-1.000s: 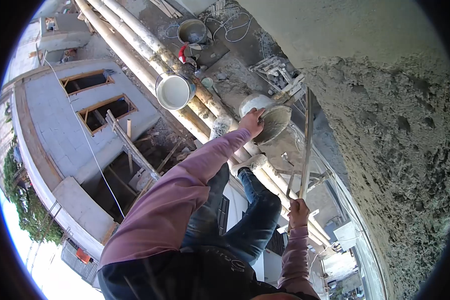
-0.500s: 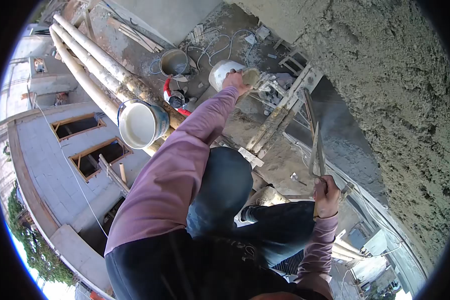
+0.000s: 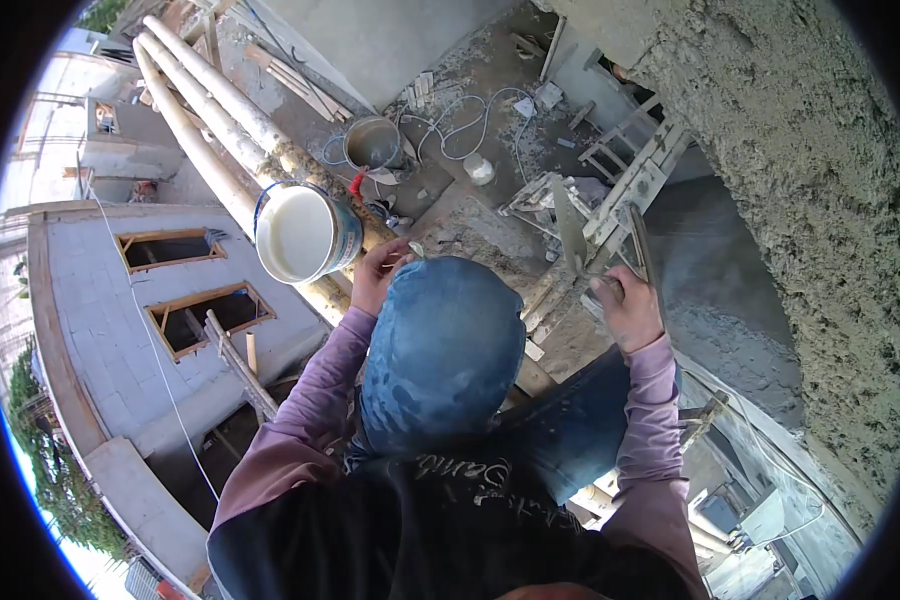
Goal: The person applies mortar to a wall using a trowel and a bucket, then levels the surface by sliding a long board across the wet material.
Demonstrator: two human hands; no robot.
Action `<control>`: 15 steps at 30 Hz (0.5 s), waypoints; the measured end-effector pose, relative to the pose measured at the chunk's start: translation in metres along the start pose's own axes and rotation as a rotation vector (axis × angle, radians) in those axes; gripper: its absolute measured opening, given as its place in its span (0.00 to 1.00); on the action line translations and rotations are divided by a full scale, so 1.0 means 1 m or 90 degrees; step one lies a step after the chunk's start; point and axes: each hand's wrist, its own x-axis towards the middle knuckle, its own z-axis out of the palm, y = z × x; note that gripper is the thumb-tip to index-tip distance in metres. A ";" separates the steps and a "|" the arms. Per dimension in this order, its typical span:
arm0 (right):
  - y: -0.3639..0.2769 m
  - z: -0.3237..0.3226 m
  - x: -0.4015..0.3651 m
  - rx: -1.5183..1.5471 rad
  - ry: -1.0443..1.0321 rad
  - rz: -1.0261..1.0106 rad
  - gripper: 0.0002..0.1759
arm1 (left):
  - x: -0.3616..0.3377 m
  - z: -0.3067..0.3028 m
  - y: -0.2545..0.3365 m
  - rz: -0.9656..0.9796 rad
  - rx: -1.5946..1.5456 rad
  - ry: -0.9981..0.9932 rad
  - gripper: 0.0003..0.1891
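Note:
My right hand [image 3: 630, 310] grips the handle of a trowel [image 3: 570, 228], its pointed metal blade tilted upward beside a wooden board [image 3: 638, 245]. My left hand [image 3: 378, 275] is beside my raised knee [image 3: 445, 350], with its fingers curled. A small pale thing [image 3: 416, 250] shows at its fingertips; I cannot make out what it is. Close to that hand, on the left, stands a white bucket [image 3: 300, 235] with a pale inside. A smaller-looking white bucket-like thing [image 3: 479, 168] is farther down, over the ground.
Rough wet plaster [image 3: 800, 200] covers the wall on my right. Long round poles [image 3: 210, 115] run along the left. Below are a large tub [image 3: 373, 143], a looping hose [image 3: 485, 125], a wooden trestle [image 3: 620, 150] and another person's red sleeve [image 3: 358, 183].
My left hand has let go of the white bucket it held out and drawn back to my knee. My right hand has risen with the trowel, and the view has shifted.

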 end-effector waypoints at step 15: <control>-0.192 0.209 0.136 0.314 -0.150 -0.278 0.13 | 0.041 -0.157 -0.018 0.212 0.453 0.485 0.13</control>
